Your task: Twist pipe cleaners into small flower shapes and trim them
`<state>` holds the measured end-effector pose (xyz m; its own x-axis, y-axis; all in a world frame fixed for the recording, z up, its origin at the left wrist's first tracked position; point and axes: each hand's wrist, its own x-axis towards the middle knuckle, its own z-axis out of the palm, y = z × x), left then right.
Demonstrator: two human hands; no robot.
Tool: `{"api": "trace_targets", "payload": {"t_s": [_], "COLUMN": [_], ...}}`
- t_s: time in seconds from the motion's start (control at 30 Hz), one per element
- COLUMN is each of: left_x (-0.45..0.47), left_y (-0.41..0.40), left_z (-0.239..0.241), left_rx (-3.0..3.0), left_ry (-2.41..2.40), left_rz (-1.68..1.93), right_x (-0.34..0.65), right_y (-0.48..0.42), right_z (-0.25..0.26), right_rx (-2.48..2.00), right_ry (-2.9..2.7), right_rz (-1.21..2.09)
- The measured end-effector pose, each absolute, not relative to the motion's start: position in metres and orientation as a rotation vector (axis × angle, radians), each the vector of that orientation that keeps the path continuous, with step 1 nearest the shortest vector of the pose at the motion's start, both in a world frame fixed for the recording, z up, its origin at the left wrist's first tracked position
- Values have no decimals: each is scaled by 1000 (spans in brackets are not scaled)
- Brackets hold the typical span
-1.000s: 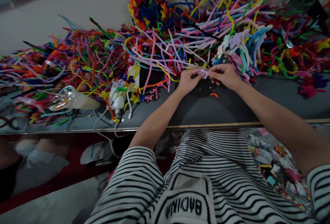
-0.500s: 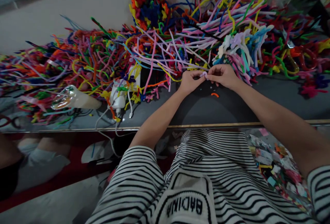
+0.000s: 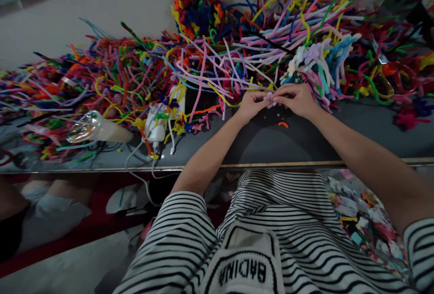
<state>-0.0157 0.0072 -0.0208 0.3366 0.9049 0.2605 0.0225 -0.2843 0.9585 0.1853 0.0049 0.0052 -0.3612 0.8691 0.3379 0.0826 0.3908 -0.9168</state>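
Between my fingertips is a small light-purple pipe cleaner piece, bent into small loops. My left hand pinches it from the left, thumb and forefinger closed. From the other side my right hand grips it too, fingers closed; its fingers partly hide the piece. Both hands are just above the dark grey table. On the table below them lies a short orange pipe cleaner scrap. Just beyond my right hand stands a bunch of pastel pipe cleaner shapes in white, lilac, blue and pink.
A long heap of coloured pipe cleaners runs along the wall. Left are a white power adapter with cables and a cup with a clear lid. Scissors lie right. Another person's legs show lower left.
My fingers have shifted slightly around the light-purple piece, and more of its loops now show below the fingertips. The right fingers are drawn closer over it.
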Motion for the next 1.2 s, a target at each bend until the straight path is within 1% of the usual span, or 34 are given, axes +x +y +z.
{"api": "trace_targets", "payload": {"t_s": [0.4, 0.6, 0.73, 0.83, 0.97, 1.2], "left_x": [-10, -8, -9, -12, -15, -13], "left_y": [9, 9, 14, 20, 22, 23], "left_z": [-26, -24, -29, -35, -39, -37], "left_rx": [1432, 1509, 1577, 1570, 1561, 1512], "left_ry": [819, 850, 918, 974, 1008, 908], "left_rz": [1109, 1123, 1205, 1271, 1238, 1258], "right_x": [183, 184, 183, 182, 182, 181], "right_y": [6, 4, 6, 8, 10, 6], "right_z": [7, 6, 3, 0, -4, -5], "right_rx": [-836, -834, -871, -913, -953, -965], "right_ry": [-1681, -1645, -1555, -1524, -1570, -1598], "right_rz": [1071, 1082, 1131, 1103, 1042, 1032]}}
